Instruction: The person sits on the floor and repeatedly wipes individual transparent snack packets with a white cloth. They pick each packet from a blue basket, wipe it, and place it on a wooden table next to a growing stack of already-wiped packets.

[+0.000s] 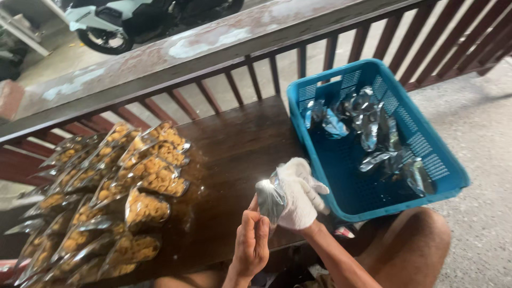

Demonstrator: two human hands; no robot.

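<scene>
Right hand (300, 194) in white knit glove; left hand (252, 242) bare; forearms unsleeved; knee uncovered.

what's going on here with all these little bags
A person sits at a dark wooden table, holding a small silvery pouch between the bare left hand and the white-gloved right hand. Clear packets of yellow snacks lie in rows on the left; a blue basket on the right holds more silvery pouches.

- Left hand (250, 241): bare, raised, fingers curled toward the right, thumb up
- Right hand (300, 193): in white glove, fingers closed in a grip, wrist bent
- Both forearms rise from lower frame, hands just beside each other
</scene>
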